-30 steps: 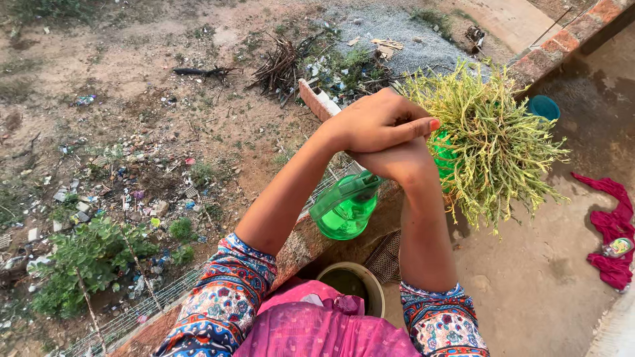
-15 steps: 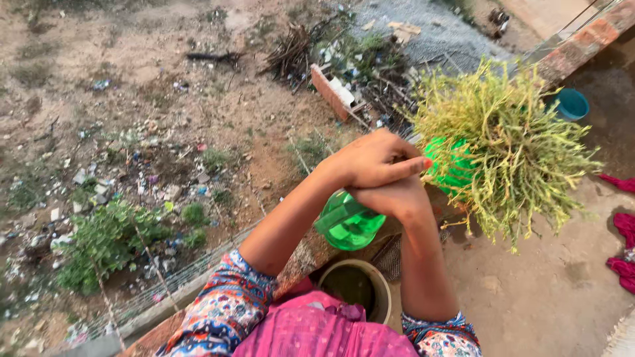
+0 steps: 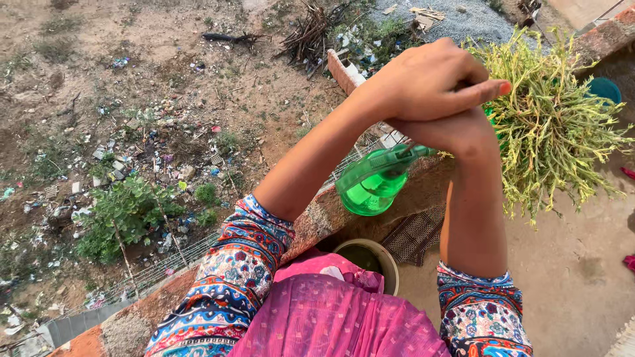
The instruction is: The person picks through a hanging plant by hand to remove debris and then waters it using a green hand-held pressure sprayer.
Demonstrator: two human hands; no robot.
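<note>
Both hands are up in front of the camera here, stacked one over the other. The right hand [image 3: 456, 135] is wrapped around the neck of a green spray bottle [image 3: 372, 185], fingers closed on it, and the bottle hangs tilted below the hands with its round body just above the brick ledge [image 3: 317, 221]. The left hand [image 3: 430, 82] lies on top of the right one, fingers curled over it with the thumb sticking out straight toward the plant; I can't tell if it actually touches the bottle or just rests on the other hand. Right beside the hands, on the far side, there's a bushy yellow-green plant [image 3: 549, 125] with thin drooping stems, and a bit of green pot peeks out next to the thumb. Below the bottle, near the person's pink clothing, sits a round bucket [image 3: 390, 261] with a dark woven mat [image 3: 413, 235] just beside it on the concrete floor [image 3: 562, 264]. A teal tub [image 3: 603, 89] shows behind the plant. Past the ledge the ground lies well below, dirt scattered with litter [image 3: 145, 158] and a small shrub [image 3: 126, 215].
</note>
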